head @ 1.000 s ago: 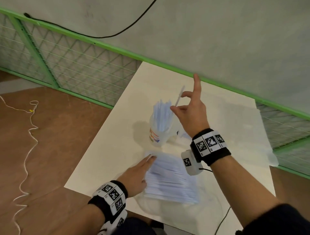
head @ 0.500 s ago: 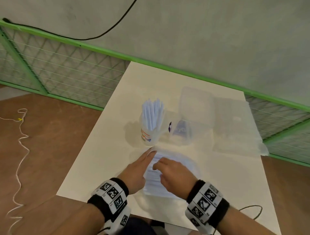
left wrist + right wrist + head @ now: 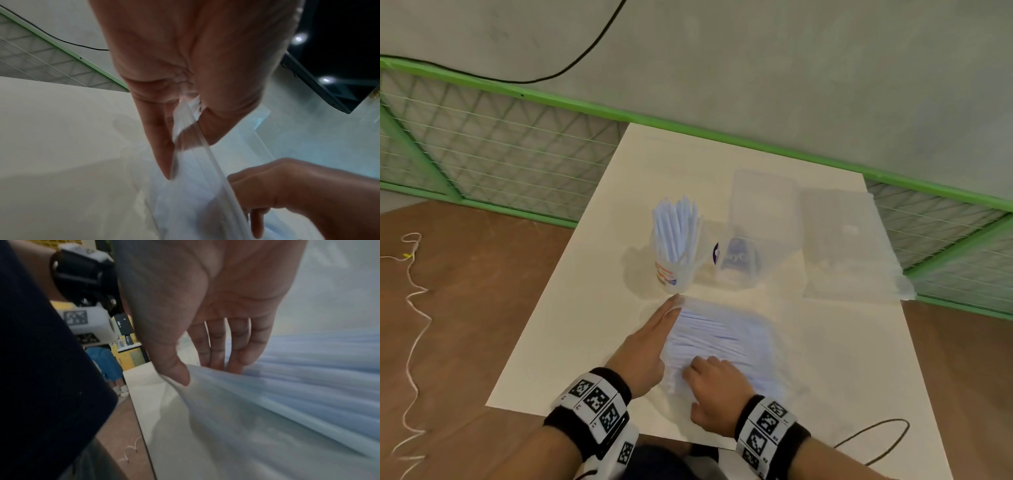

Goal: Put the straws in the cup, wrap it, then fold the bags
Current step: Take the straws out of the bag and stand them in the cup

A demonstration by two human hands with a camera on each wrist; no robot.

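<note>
Left hand [image 3: 650, 346] along left edge of straw bag [image 3: 726, 339], thumb and forefinger pinching film. Cup [image 3: 674, 263] just beyond it, upright, packed with straws [image 3: 676, 226]. Right hand [image 3: 714, 390] curled on bag's near end; grasp can't tell. Flat clear bags [image 3: 839, 240] far right.

One table [image 3: 571, 342] bears one cup [image 3: 671, 274] crammed with straws [image 3: 676, 229], too many to count, one bag of straws [image 3: 726, 335], one clear box [image 3: 763, 205] and one flat bag [image 3: 849, 246]. Two hands show, a left hand [image 3: 645, 353] and a right hand [image 3: 714, 390]. There are two black cables [image 3: 571, 68] and one white cord [image 3: 414, 308].
</note>
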